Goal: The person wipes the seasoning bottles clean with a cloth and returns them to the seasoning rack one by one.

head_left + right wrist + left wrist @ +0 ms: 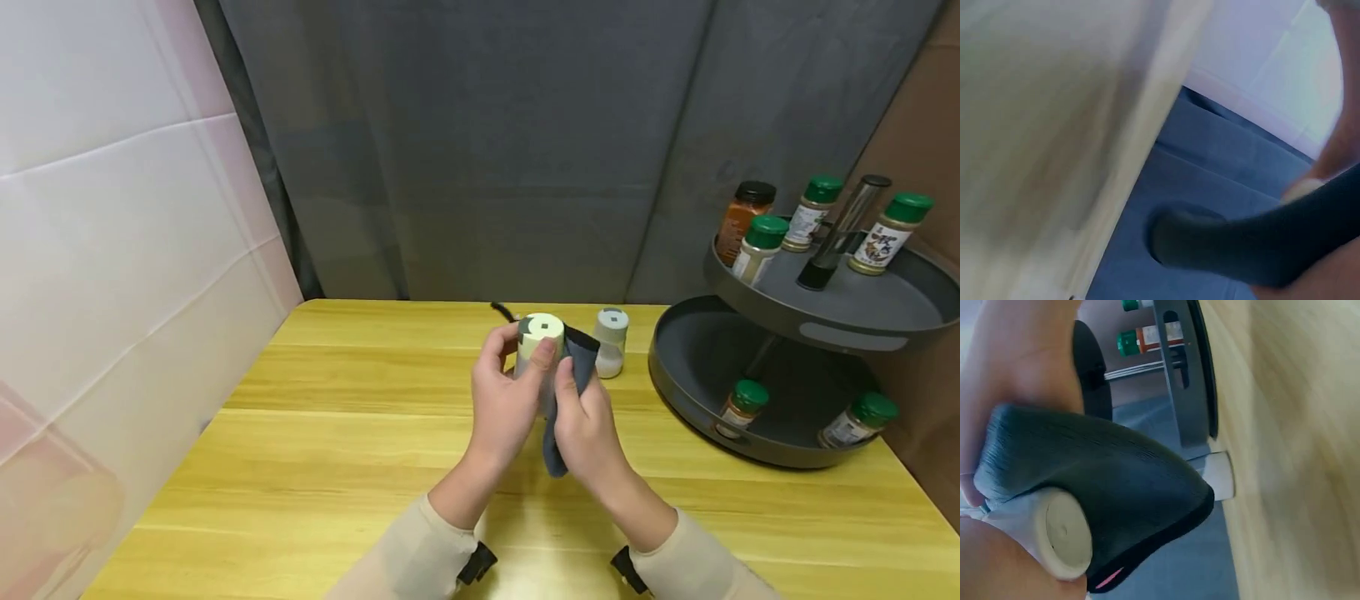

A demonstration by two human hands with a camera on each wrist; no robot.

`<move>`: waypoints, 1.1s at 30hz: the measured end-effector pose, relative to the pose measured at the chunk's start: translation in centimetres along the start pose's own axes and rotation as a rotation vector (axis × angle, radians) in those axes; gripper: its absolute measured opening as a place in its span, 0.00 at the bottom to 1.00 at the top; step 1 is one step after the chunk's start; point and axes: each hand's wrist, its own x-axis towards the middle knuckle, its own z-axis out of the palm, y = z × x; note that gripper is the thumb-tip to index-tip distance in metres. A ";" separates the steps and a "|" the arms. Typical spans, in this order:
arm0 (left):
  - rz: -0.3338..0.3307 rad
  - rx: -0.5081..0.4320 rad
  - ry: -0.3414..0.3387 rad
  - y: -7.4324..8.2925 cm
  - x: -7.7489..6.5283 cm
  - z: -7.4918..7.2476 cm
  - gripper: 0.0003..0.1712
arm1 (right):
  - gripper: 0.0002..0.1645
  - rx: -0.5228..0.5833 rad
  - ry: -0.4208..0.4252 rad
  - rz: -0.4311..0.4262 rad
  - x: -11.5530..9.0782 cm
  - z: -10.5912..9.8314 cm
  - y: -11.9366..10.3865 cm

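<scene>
A seasoning shaker (543, 327) with a pale yellow-green top stands roughly upright in my left hand (502, 408), which grips it above the table. My right hand (588, 429) pinches a dark grey cloth (583, 354) with black edging, held against the shaker's right side. Below the fingers the cloth's lower end hangs free. In the left wrist view, the shaker's round pale base (1065, 534) shows beside the draped cloth (1116, 481). Only the dark cloth (1229, 247) and parts of the hands appear in the right wrist view; the shaker's body is mostly hidden there.
A second shaker (611, 343) with white contents stands on the wooden table (360, 450), just behind my right hand. To the right is a two-tier dark turntable rack (690, 358) bearing several spice bottles, most green-capped. A grey curtain (480, 150) hangs behind the table.
</scene>
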 end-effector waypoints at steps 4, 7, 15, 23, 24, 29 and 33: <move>-0.027 0.023 -0.008 -0.5 -0.2 0.2 0.20 | 0.25 0.066 0.008 -0.002 1.2 -0.4 -1.2; -0.039 0.035 -0.016 -0.6 -0.3 0.4 0.19 | 0.23 0.057 0.065 -0.102 1.5 -0.1 -2.0; -0.007 0.032 0.006 -0.3 0.4 0.1 0.19 | 0.24 0.034 0.011 -0.003 1.0 0.3 0.2; -0.008 0.075 -0.021 -0.6 0.2 0.3 0.20 | 0.26 0.088 0.016 -0.044 2.1 -0.4 -1.9; -0.016 0.068 -0.026 -0.4 0.1 0.3 0.20 | 0.25 0.080 0.037 -0.088 1.9 -0.2 -2.1; 0.004 0.015 -0.007 0.4 0.6 0.0 0.20 | 0.27 0.027 0.040 -0.124 0.6 0.6 -1.2; 0.035 0.026 0.015 0.7 1.1 -0.4 0.20 | 0.30 0.077 -0.041 0.106 0.8 0.4 -0.4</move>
